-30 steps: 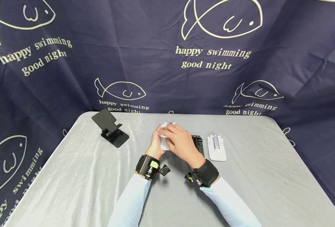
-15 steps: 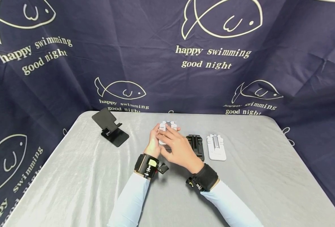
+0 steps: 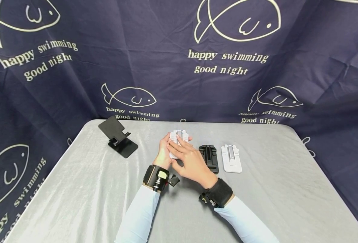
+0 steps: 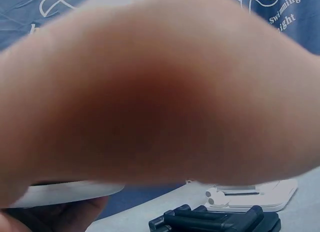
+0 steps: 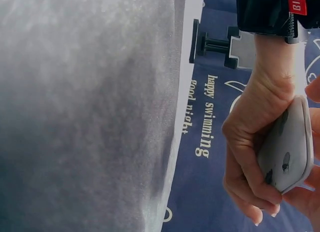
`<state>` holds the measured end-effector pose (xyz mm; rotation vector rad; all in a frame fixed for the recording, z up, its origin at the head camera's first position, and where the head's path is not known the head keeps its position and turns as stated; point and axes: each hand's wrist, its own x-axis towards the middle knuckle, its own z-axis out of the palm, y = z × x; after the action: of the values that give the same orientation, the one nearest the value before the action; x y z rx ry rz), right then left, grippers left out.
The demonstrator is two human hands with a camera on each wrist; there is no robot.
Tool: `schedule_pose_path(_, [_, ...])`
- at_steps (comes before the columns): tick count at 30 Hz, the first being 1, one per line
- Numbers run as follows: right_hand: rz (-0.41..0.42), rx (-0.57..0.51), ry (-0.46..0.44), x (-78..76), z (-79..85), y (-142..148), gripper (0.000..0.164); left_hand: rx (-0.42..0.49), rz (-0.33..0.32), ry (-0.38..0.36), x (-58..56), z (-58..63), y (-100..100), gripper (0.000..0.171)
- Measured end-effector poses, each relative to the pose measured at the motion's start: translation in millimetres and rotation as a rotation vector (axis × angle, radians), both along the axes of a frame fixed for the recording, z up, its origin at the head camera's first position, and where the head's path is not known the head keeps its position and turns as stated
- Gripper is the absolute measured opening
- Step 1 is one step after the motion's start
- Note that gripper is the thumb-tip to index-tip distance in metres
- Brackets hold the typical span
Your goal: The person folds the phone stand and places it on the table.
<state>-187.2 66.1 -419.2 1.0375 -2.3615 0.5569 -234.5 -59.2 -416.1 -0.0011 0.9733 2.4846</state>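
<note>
A white phone stand (image 3: 183,135), folded flat with a grey strip down its middle, is held above the table. My left hand (image 3: 163,153) grips it from below and along its left side; in the right wrist view the left fingers (image 5: 245,164) curl under its base. My right hand (image 3: 194,163) lies across the lower part of the stand, fingers spread and fairly straight on its top face. Part of the stand is hidden under those fingers. In the left wrist view a blurred hand covers most of the picture, with the stand's edge (image 4: 75,193) below it.
Just right of the hands lies a folded black phone stand (image 3: 210,158), and beside it a folded white phone stand (image 3: 232,162). An unfolded black phone stand (image 3: 122,145) stands at the left on the grey-covered table (image 3: 76,189). Behind hangs a dark blue curtain (image 3: 167,44).
My right hand has slid down off the top of the white stand and spread its fingers, so the strip shows. The black stand beside it is more exposed. Both wrists barely shifted.
</note>
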Motion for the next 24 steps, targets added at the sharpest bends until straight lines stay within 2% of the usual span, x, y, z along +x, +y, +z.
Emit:
schedule_pose_path(8, [0.005,-0.012,-0.005,-0.2,-1.3,0.6,0.046,0.097,-0.017,-0.029,5.6,8.5,-2.5,0.056])
schedule_pose_path(10, [0.006,-0.011,-0.022,0.0,-0.6,0.7,0.046,0.095,-0.017,-0.033,6.4,9.0,-2.3,0.054])
schedule_pose_path(13, [0.0,-0.013,-0.064,1.2,2.4,0.6,0.046,0.058,0.026,-0.019,5.8,8.1,-1.3,0.049])
schedule_pose_path(16, [-0.018,-0.011,-0.137,2.3,10.0,0.5,0.048,0.01,0.072,-0.006,3.5,6.2,0.4,0.049])
schedule_pose_path(18, [-0.029,-0.009,-0.212,2.2,17.9,0.5,0.047,0.003,0.079,-0.003,1.2,4.1,1.2,0.052])
schedule_pose_path(22, [-0.032,-0.026,-0.394,-1.3,38.3,2.2,0.04,0.028,0.088,-0.02,-3.2,-1.4,1.3,0.053])
schedule_pose_path(23, [-0.024,-0.045,-0.439,-3.3,43.0,3.1,0.037,0.075,0.084,-0.021,-9.8,-10.5,-0.2,0.052])
schedule_pose_path(24, [-0.017,-0.075,-0.48,-6.0,47.2,4.1,0.035,0.076,0.099,-0.03,-10.4,-11.1,-0.2,0.05])
